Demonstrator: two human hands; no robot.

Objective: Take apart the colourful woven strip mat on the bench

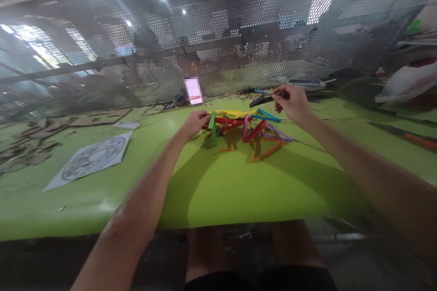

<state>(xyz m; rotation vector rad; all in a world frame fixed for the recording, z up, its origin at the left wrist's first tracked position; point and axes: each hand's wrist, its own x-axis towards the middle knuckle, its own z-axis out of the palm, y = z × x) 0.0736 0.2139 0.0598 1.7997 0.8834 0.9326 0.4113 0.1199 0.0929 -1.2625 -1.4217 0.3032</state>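
A bundle of folded coloured strips (232, 122) lies on the green table, with red, yellow, blue, purple and orange pieces. My left hand (197, 123) pinches the bundle at its left end, beside an upright green strip (213, 128). Fingertips there are partly hidden behind the green piece. Above the bundle's right side, my right hand (292, 102) is closed on a dark flat strip (262, 100), which points left and slightly down. A loose bent orange strip (227, 148) rests in front of the bundle.
Cut cardboard scraps (41, 129) and a printed circular pattern sheet (94, 158) lie left. At the back, a lit phone (194, 90) leans near a perforated metal screen (218, 45). Orange-handled scissors or a similar tool (418, 140) and a plastic bag (408, 84) are right.
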